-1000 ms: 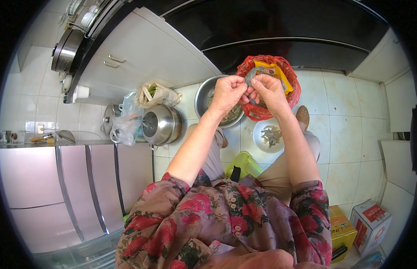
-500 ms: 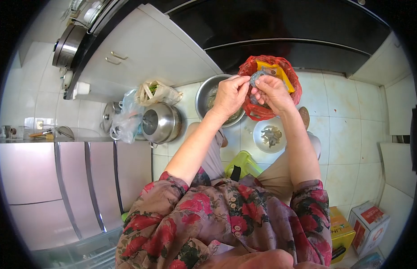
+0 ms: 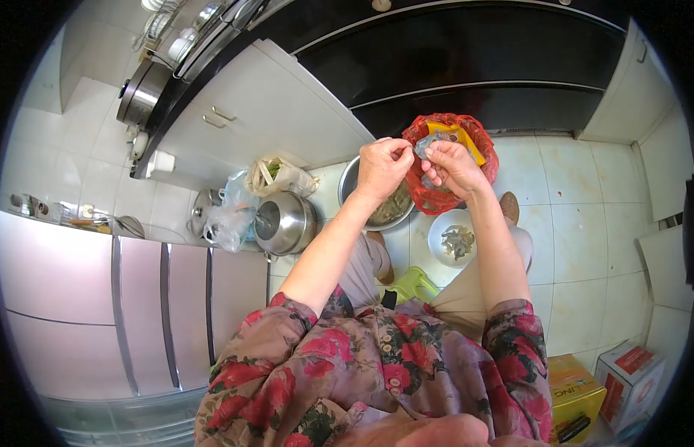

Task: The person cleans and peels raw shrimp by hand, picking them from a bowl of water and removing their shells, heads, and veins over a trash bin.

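Observation:
Over the red plastic bag (image 3: 490, 160), my right hand (image 3: 456, 170) pinches a grey shrimp (image 3: 424, 147) between thumb and fingers. My left hand (image 3: 382, 171) is closed, thumb and fingertips pressed together beside the shrimp's left end. What lies between those left fingertips is too small to make out. A steel basin (image 3: 348, 182) sits below my left hand, partly hidden by the forearm, with greyish-brown contents. Below my right wrist, a white bowl (image 3: 435, 242) holds several grey shrimp (image 3: 458, 242). A yellow packet (image 3: 455, 134) sticks up inside the red bag.
To the left stand a steel pot (image 3: 284, 223), a clear plastic bag (image 3: 231, 216) and a cloth-like bag with greens (image 3: 280, 177). A green stool (image 3: 412, 285) shows between my legs. Yellow (image 3: 574, 395) and white-red (image 3: 630, 384) boxes are at lower right. Black drawers (image 3: 474, 59) stand ahead.
The view has shifted, so the surroundings appear lower and further right. My left fingertips have moved slightly away from the shrimp, which stays in my right hand.

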Motion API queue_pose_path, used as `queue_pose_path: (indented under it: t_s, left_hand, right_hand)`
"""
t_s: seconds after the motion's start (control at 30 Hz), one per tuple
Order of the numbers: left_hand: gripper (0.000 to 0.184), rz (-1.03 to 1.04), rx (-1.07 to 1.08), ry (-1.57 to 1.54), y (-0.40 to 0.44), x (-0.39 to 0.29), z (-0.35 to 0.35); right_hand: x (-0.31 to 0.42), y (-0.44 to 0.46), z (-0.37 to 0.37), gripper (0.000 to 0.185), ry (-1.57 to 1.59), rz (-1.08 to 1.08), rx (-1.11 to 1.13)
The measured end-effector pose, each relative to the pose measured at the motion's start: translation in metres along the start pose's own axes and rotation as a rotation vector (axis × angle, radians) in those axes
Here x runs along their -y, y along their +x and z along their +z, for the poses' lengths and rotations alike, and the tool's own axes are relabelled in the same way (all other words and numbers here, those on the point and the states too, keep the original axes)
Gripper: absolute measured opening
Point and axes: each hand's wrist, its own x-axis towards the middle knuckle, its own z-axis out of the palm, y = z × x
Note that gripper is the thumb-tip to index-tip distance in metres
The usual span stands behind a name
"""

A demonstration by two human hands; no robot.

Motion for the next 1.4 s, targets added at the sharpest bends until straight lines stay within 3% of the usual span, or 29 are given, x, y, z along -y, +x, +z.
queue_pose_path:
  t_s: [0.37, 0.43, 0.5, 0.7, 0.77, 0.83, 0.87, 1.03, 1.1, 1.3, 1.4]
  left_hand:
    - [0.009, 0.084, -0.112, 0.102, 0.020, 0.018, 0.017]
    - [0.011, -0.195, -0.014, -0.100, 0.025, 0.021, 0.014]
    - [0.013, -0.258, 0.152, -0.123, 0.028, 0.024, 0.011]
    - [0.021, -0.106, 0.252, -0.370, 0.024, 0.046, 0.042]
    - [0.028, -0.143, 0.289, -0.401, 0.024, 0.043, 0.043]
    - [0.038, -0.011, 0.297, -0.292, 0.023, 0.033, 0.042]
    - [0.043, -0.080, 0.380, -0.390, 0.022, 0.026, 0.037]
    - [0.036, -0.017, 0.431, -0.443, 0.020, 0.054, 0.045]
    - [0.028, -0.393, 0.531, -0.711, 0.021, 0.066, 0.041]
    - [0.027, -0.595, 0.473, -0.819, 0.033, 0.068, 0.019]
    - [0.030, -0.634, 0.515, -0.818, 0.037, 0.073, 0.010]
  right_hand:
    - [0.004, -0.004, -0.015, 0.012, -0.065, 0.080, -0.041]
    - [0.006, -0.007, -0.015, 0.012, -0.068, 0.076, -0.073]
    - [0.008, -0.008, -0.014, 0.012, -0.073, 0.066, -0.096]
    - [0.013, -0.007, -0.033, 0.014, -0.036, 0.043, -0.269]
    - [0.015, -0.007, -0.037, 0.015, -0.024, 0.031, -0.283]
    - [0.014, -0.005, -0.041, 0.015, -0.042, 0.053, -0.293]
    - [0.014, -0.003, -0.041, 0.016, -0.054, 0.066, -0.295]
    - [0.003, 0.009, -0.038, 0.017, -0.044, 0.150, -0.268]
    - [-0.002, 0.015, -0.036, 0.018, -0.014, 0.171, -0.253]
    - [-0.013, 0.036, -0.038, 0.023, -0.101, 0.106, -0.193]
    - [-0.013, 0.044, -0.026, 0.026, -0.305, 0.034, -0.324]
